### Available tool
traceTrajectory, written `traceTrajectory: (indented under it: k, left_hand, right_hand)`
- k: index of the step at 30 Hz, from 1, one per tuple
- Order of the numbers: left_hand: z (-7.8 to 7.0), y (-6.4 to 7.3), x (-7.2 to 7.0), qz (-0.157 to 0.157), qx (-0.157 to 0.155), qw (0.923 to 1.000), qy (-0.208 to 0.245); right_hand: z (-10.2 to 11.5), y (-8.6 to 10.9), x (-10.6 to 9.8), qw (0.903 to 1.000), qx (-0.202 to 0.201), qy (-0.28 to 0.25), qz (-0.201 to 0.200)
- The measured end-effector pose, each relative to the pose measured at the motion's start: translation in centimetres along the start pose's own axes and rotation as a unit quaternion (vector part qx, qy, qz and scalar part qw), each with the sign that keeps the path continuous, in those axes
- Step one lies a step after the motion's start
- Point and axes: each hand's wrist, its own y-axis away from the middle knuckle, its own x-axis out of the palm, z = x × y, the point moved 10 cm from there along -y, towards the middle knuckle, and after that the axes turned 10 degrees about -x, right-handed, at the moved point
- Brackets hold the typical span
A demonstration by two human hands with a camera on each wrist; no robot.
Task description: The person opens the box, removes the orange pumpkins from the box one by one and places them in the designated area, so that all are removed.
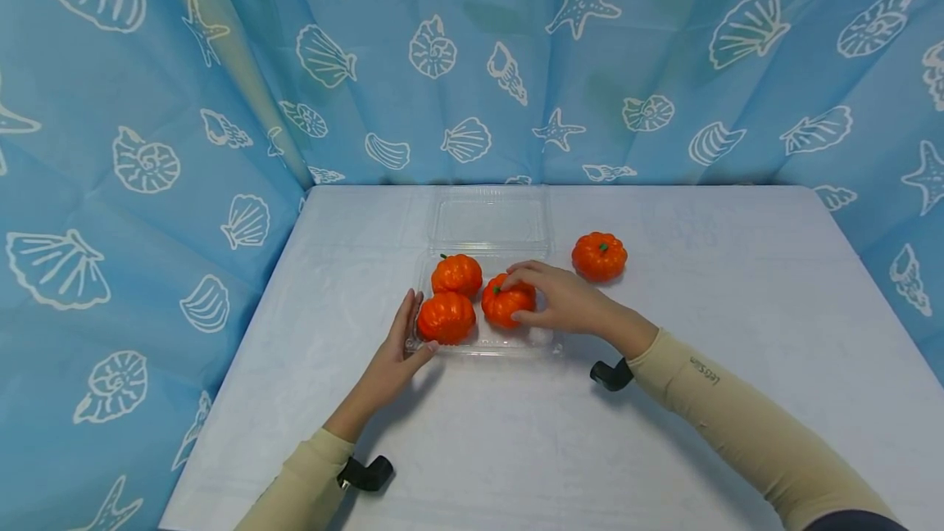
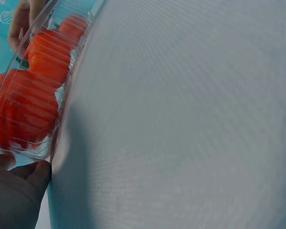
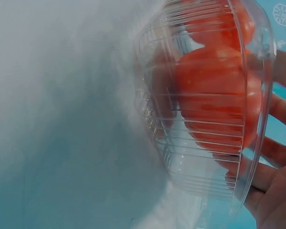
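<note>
A clear plastic clamshell container (image 1: 487,347) lies on the table with its lid (image 1: 490,218) folded back. Inside, on the left, are two small orange pumpkins: one at the back (image 1: 457,275) and one in front (image 1: 446,318). My left hand (image 1: 394,359) holds the container's front left corner, its thumb by the front rim. On the container's right side, my right hand (image 1: 564,299) grips a third pumpkin (image 1: 507,301) with a green stem. Through the ribbed wall, the right wrist view shows this pumpkin (image 3: 212,95) between the fingers (image 3: 276,152).
Another orange pumpkin (image 1: 600,257) sits on the white table (image 1: 701,269), behind and to the right of the container. A blue shell-print curtain (image 1: 487,64) hangs along the table's back and sides. Each wrist carries a small black camera (image 1: 612,375).
</note>
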Motion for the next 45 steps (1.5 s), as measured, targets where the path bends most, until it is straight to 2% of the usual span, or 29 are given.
traceTrajectory:
  k: [8,16,25,35,45]
  left_hand:
    - [0.0,0.0,0.0,0.001,-0.011,0.9999,-0.001]
    - [0.0,0.0,0.0,0.002,-0.011,0.9999,-0.001]
    - [-0.1,0.0,0.0,-0.003,-0.008,0.9999,-0.005]
    - [-0.1,0.1,0.0,-0.004,-0.002,1.0,-0.003]
    - [-0.2,0.0,-0.2,-0.006,-0.003,0.9999,-0.011]
  right_hand:
    - [-0.2,0.0,0.1,1.0,0.0,0.005,0.002]
    - [0.2,-0.1,0.2,0.9999,-0.015,0.007,-0.004]
    - [0.2,-0.1,0.5,0.9999,-0.007,-0.001,-0.013]
    - [0.2,0.2,0.0,0.9991,-0.008,-0.005,-0.042]
    - [-0.5,1.2,-1.3,0.9953,0.01,-0.042,-0.086]
